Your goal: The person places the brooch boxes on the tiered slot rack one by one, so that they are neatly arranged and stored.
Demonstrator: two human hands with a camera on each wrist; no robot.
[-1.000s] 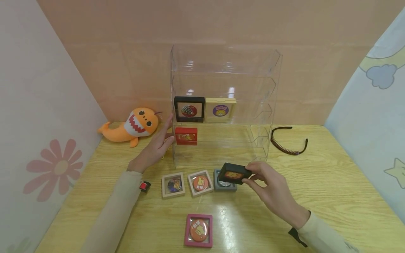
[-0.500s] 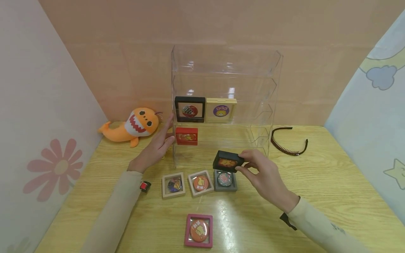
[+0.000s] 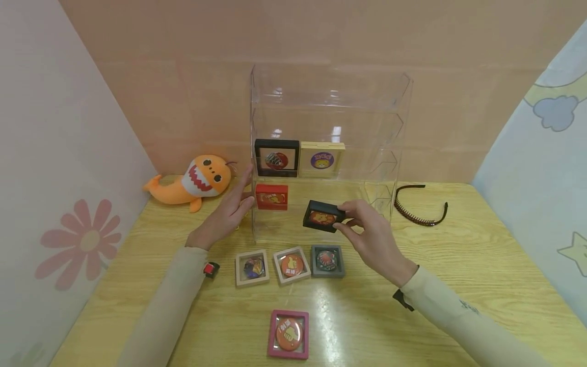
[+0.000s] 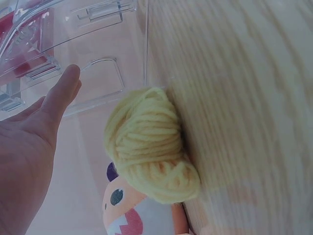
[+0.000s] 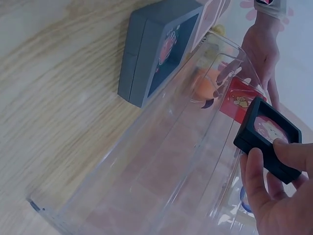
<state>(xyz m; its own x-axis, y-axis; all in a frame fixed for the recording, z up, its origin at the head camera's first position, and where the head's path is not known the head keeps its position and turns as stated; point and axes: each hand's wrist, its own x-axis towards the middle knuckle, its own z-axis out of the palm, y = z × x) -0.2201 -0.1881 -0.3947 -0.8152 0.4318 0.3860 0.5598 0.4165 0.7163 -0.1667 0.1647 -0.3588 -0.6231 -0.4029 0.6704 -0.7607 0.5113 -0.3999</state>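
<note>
Fingers and thumb of the right hand (image 3: 378,247) pinch the right side of a small square black box frame with a reddish picture (image 3: 317,216), tilted near the centre of the head view in front of a clear plastic tiered rack (image 3: 321,106). Left of centre, the left hand (image 3: 224,214), fingers extended and holding nothing, lies at the rack's left side, near a small red box frame (image 3: 271,198) on a tier. Below centre, a dark-grey square box frame (image 3: 327,261) and two cream square box frames (image 3: 292,265) lie in a row on the pale wood-grain table (image 3: 367,316).
</note>
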